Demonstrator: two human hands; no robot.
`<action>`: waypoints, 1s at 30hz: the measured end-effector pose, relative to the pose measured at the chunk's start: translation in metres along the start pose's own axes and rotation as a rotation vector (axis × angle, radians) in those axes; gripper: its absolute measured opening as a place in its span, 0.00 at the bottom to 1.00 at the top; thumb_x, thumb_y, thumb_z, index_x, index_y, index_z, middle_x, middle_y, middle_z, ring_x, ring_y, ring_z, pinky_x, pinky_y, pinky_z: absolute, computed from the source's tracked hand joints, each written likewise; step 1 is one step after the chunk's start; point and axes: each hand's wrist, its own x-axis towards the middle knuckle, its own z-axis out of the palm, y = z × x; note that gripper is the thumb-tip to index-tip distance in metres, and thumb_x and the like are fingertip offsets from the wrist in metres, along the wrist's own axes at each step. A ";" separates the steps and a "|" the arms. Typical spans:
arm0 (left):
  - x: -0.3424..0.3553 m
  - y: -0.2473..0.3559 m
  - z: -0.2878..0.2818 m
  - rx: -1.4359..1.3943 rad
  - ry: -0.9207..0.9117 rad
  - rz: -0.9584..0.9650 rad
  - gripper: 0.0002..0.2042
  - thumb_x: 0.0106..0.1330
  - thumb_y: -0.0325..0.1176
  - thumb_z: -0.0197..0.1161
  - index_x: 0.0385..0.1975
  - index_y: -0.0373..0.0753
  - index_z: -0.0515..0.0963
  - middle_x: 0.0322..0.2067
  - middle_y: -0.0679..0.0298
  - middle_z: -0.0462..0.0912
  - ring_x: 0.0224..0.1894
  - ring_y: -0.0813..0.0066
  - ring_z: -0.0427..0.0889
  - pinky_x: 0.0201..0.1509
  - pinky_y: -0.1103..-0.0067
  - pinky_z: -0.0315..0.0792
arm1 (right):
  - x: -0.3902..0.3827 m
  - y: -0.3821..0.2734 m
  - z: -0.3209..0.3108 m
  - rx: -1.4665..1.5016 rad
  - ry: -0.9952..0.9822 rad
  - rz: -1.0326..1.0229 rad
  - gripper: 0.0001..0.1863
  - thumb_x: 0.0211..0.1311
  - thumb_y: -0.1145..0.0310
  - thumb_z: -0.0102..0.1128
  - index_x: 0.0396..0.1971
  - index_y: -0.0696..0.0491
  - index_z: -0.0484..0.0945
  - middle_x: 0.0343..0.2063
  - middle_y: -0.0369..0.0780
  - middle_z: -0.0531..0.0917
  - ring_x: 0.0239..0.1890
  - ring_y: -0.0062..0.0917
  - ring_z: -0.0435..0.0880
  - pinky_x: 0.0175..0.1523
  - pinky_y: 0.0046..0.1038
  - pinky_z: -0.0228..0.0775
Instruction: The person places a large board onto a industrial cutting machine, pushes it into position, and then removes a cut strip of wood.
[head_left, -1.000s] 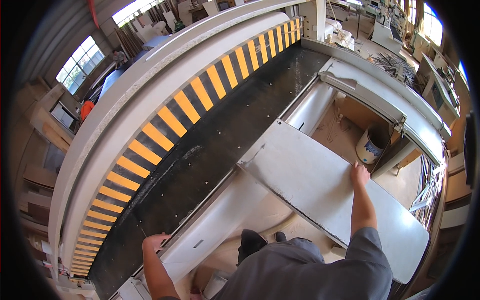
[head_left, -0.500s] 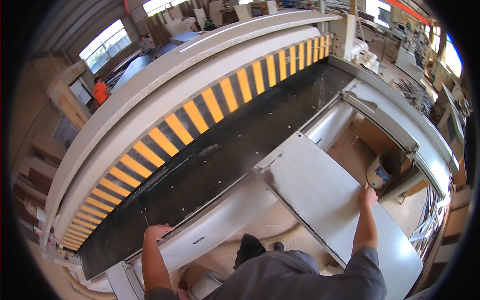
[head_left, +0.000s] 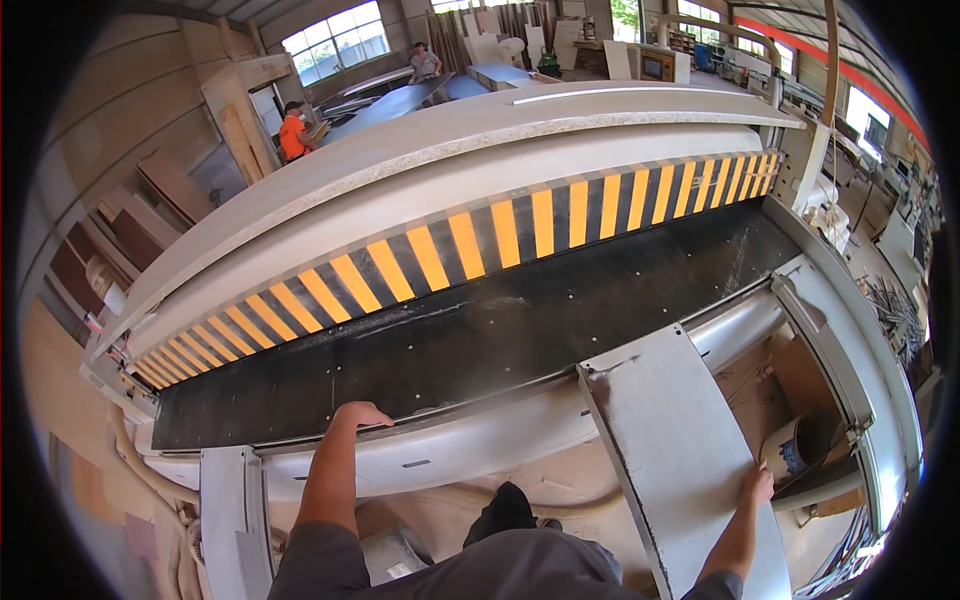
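My left hand (head_left: 362, 413) lies on the front edge of a long black machine bed (head_left: 480, 335), fingers stretched out and nothing visible in them. Its fingertips point right along the rim, over the pale front beam. My right hand (head_left: 758, 483) is closed over the right edge of a flat grey metal support table (head_left: 680, 430), which juts from the bed toward me; part of its grip is hidden. Dark scuffs mark that table's far left corner. Behind the bed runs a guard (head_left: 460, 246) with yellow and black stripes.
A second support arm (head_left: 232, 520) extends at the left, and a metal frame (head_left: 825, 350) at the right. A bucket (head_left: 785, 452) stands right of the support table. A hose (head_left: 150, 475) hangs at the lower left. Beyond the machine, a person in orange (head_left: 294, 135) and another person (head_left: 425, 64) stand near blue sheets.
My view has tilted up and levelled, showing more of the workshop behind. Both hands stay at about the same spots on the machine.
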 end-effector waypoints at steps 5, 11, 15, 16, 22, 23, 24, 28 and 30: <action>-0.009 -0.011 0.005 -0.081 0.023 0.034 0.42 0.58 0.63 0.66 0.63 0.34 0.76 0.69 0.50 0.71 0.69 0.51 0.72 0.72 0.66 0.64 | 0.001 -0.005 0.000 0.021 0.005 -0.020 0.36 0.78 0.44 0.35 0.40 0.59 0.88 0.41 0.52 0.88 0.46 0.50 0.86 0.54 0.48 0.75; -0.054 0.019 0.000 -0.046 0.045 -0.007 0.42 0.59 0.64 0.64 0.65 0.35 0.75 0.71 0.53 0.69 0.72 0.53 0.68 0.73 0.67 0.63 | 0.004 0.005 0.006 0.027 0.024 -0.042 0.36 0.78 0.45 0.35 0.40 0.60 0.87 0.40 0.53 0.88 0.45 0.50 0.86 0.53 0.49 0.75; -0.030 0.001 0.006 -0.060 0.061 0.032 0.41 0.57 0.62 0.66 0.63 0.34 0.76 0.68 0.50 0.72 0.69 0.51 0.72 0.71 0.65 0.65 | 0.004 0.000 0.008 0.025 0.023 -0.057 0.37 0.78 0.44 0.35 0.39 0.61 0.87 0.40 0.54 0.87 0.45 0.51 0.86 0.53 0.49 0.75; -0.032 0.005 0.006 -0.037 0.043 0.025 0.42 0.57 0.62 0.64 0.65 0.35 0.75 0.70 0.51 0.70 0.70 0.53 0.70 0.72 0.65 0.64 | 0.004 0.001 0.007 0.023 0.018 -0.055 0.37 0.78 0.44 0.35 0.39 0.61 0.87 0.40 0.54 0.87 0.45 0.51 0.86 0.52 0.49 0.75; -0.041 0.014 0.005 -0.035 0.114 0.063 0.37 0.55 0.60 0.68 0.57 0.35 0.81 0.63 0.49 0.78 0.64 0.52 0.78 0.67 0.66 0.69 | 0.006 0.009 0.010 0.024 0.049 -0.040 0.37 0.78 0.44 0.35 0.38 0.61 0.87 0.39 0.54 0.88 0.44 0.51 0.86 0.52 0.50 0.75; -0.037 0.010 0.007 -0.039 0.118 0.061 0.37 0.55 0.60 0.68 0.57 0.35 0.81 0.63 0.49 0.78 0.64 0.52 0.78 0.67 0.66 0.69 | 0.003 0.004 0.007 0.029 0.049 -0.044 0.37 0.78 0.44 0.35 0.38 0.61 0.87 0.39 0.54 0.88 0.44 0.51 0.86 0.52 0.50 0.75; -0.032 0.004 0.008 -0.042 0.107 0.060 0.38 0.55 0.60 0.68 0.58 0.35 0.81 0.63 0.49 0.78 0.64 0.52 0.78 0.68 0.66 0.69 | -0.002 -0.001 0.003 0.041 0.044 -0.046 0.37 0.78 0.44 0.35 0.38 0.61 0.87 0.40 0.54 0.88 0.44 0.51 0.86 0.52 0.50 0.75; -0.019 0.006 0.009 -0.044 0.099 0.029 0.39 0.54 0.61 0.69 0.58 0.35 0.81 0.64 0.50 0.77 0.65 0.52 0.77 0.68 0.66 0.69 | 0.004 0.010 0.007 0.018 0.054 -0.036 0.37 0.78 0.43 0.35 0.38 0.61 0.87 0.40 0.53 0.87 0.45 0.51 0.86 0.53 0.50 0.74; -0.014 -0.001 0.012 -0.054 0.109 0.003 0.39 0.54 0.61 0.69 0.59 0.35 0.81 0.64 0.50 0.77 0.65 0.52 0.77 0.69 0.66 0.68 | 0.003 0.004 0.009 0.023 0.039 -0.053 0.37 0.78 0.43 0.35 0.38 0.61 0.87 0.40 0.53 0.87 0.45 0.51 0.85 0.53 0.51 0.74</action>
